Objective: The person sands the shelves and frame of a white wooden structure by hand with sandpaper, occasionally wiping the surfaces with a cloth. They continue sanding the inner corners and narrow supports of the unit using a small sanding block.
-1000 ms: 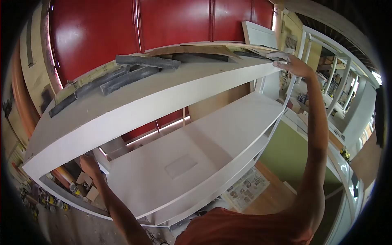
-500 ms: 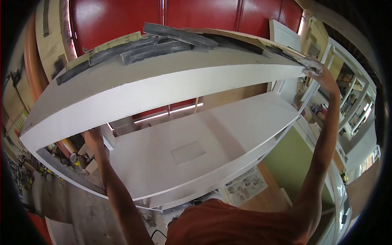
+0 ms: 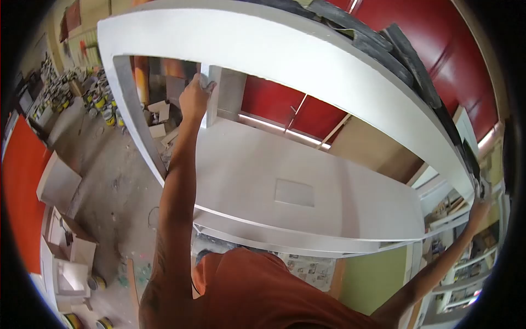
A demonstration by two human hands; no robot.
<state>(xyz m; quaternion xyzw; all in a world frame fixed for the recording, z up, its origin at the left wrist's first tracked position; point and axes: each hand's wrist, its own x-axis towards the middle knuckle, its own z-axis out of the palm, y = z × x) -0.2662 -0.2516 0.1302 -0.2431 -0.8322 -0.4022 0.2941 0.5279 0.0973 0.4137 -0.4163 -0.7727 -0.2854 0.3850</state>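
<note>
A large white shelf unit [image 3: 246, 33] stands before me, with a curved upper panel and a lower board. My left hand [image 3: 194, 98] is raised inside its open left part, fingers bent against a white upright [image 3: 211, 98]; a small grey piece shows at the fingertips, too small to name. My right hand [image 3: 481, 192] is at the far right end of the upper panel, its fingers closed around something I cannot make out. Dark strips [image 3: 408, 52] lie along the top of the unit. A flat rectangular patch [image 3: 294, 193] shows on the lower board.
Red doors [image 3: 433, 44] stand behind the unit. Many cans [image 3: 101, 101] are on the floor at the left, near cardboard pieces [image 3: 159, 112]. An orange panel [image 3: 24, 192] and white boxes [image 3: 71, 241] are at the left edge. Newspaper [image 3: 312, 268] lies below the unit.
The view has turned left and tilted. My left hand now shows inside the opening by the upright, its fingers more visible. My right hand remains at the panel's right end.
</note>
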